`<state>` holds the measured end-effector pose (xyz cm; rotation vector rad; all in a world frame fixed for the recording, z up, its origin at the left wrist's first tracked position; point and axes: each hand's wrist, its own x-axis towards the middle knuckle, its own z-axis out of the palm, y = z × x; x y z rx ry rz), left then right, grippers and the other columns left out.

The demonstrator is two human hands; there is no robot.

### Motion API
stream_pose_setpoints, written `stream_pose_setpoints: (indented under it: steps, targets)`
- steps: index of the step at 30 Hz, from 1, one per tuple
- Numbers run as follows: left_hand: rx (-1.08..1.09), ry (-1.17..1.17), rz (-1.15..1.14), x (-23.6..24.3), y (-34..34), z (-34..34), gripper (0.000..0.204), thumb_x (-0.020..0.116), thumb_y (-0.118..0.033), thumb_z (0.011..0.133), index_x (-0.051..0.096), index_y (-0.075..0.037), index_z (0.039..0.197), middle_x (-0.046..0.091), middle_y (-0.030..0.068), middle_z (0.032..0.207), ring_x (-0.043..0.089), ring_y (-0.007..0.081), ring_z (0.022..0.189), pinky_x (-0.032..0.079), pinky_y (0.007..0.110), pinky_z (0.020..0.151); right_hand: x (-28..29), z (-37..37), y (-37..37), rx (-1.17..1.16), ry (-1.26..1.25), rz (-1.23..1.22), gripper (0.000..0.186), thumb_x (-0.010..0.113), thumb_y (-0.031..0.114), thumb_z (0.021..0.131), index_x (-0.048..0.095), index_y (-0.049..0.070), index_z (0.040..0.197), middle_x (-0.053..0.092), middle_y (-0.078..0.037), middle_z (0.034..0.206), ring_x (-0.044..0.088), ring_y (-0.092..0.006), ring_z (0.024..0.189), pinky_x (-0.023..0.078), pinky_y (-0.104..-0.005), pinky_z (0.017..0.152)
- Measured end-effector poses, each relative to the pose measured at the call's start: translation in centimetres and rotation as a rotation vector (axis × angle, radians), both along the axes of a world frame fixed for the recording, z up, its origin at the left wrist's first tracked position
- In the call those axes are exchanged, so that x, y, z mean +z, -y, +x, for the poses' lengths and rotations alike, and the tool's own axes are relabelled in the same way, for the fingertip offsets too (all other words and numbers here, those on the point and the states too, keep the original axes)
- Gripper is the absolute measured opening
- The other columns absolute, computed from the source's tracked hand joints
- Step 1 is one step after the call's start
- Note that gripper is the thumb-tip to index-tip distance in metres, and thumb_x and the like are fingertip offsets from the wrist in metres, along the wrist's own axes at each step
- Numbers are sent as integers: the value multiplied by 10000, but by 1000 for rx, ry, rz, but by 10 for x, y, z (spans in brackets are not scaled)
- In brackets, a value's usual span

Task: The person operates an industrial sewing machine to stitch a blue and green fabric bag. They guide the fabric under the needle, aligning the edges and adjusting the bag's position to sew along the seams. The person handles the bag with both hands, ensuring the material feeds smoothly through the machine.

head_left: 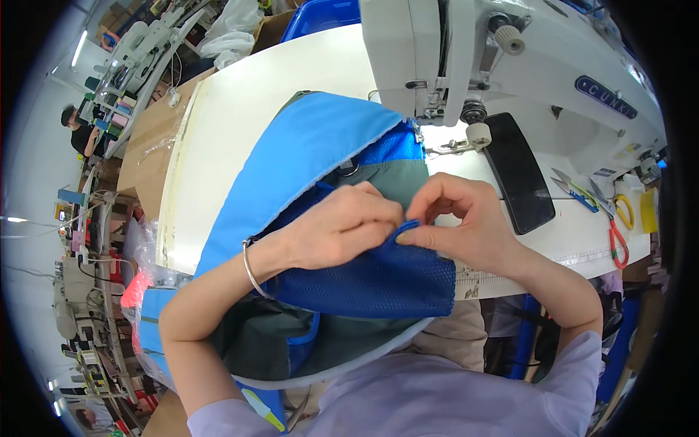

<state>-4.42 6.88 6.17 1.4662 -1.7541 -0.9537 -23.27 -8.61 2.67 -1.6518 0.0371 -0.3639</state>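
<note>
At frame center, right hand [472, 226] pinches edge [408, 229] of blue mesh fabric [349, 288] between fingers [431, 236]; left hand [335, 229] curls close beside, fingertip grip unclear. Keep edge even, mesh flat, tension light.

Distant machines [67, 309] (sewing, perhaps), indistinct

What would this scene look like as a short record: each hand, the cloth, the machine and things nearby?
Left hand: fingers closed at the folded edge of the dark blue mesh
Right hand: thumb and finger pinching that same edge
Cloth: mesh, light blue panel and grey-green fabric, partly on the white table
Machine: white sewing machine
Nearby: flat black object, scissors
</note>
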Motion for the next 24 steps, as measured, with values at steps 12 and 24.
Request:
stream_pose_setpoints:
  steps: [12, 24]
  targets:
    - [383, 331, -210, -8, 6, -12, 215, 808, -63, 859, 734, -4, 1052, 730, 114, 980, 698, 229, 870, 545, 322, 793, -16, 9, 10, -197, 24, 284, 166, 820, 21, 896, 663, 3, 947, 727, -55, 892, 694, -69, 791, 569, -214, 699]
    - [428, -93, -92, -9, 1, -14, 175, 764, -94, 930, 750, 28, 1054, 756, 69, 916, 675, 124, 819, 530, 292, 745, -12, 6, 6, -100, -2, 340, 123, 770, -8, 917, 691, -24, 1009, 736, -63, 944, 699, -68, 835, 568, -203, 738]
